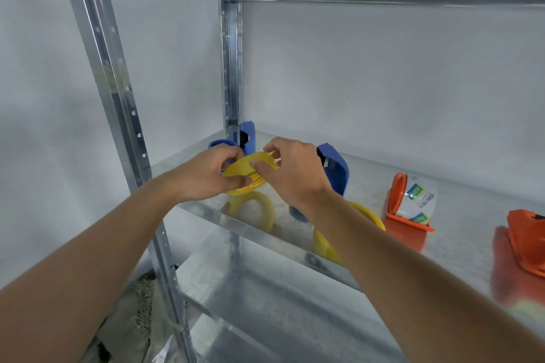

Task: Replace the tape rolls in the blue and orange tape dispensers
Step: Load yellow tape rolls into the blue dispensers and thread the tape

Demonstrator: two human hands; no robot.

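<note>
Both hands, left (206, 175) and right (292, 169), hold a yellow roll (250, 169) above the shelf (206, 209), near the blue dispenser (333, 169); fingers pinch its rim. Best pick the tape's end loose before seating it.

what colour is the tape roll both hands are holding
Yellow tape roll, seen in the head view.

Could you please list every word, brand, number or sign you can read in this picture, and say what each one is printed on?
"deli": brand name on the white label of the roll in the open orange tape dispenser.
Green patches on that same label: print too small to read.
Dark print inside the yellow tape roll held by the left hand and right hand: blurred, unreadable.
Nothing else carries readable text.
</note>
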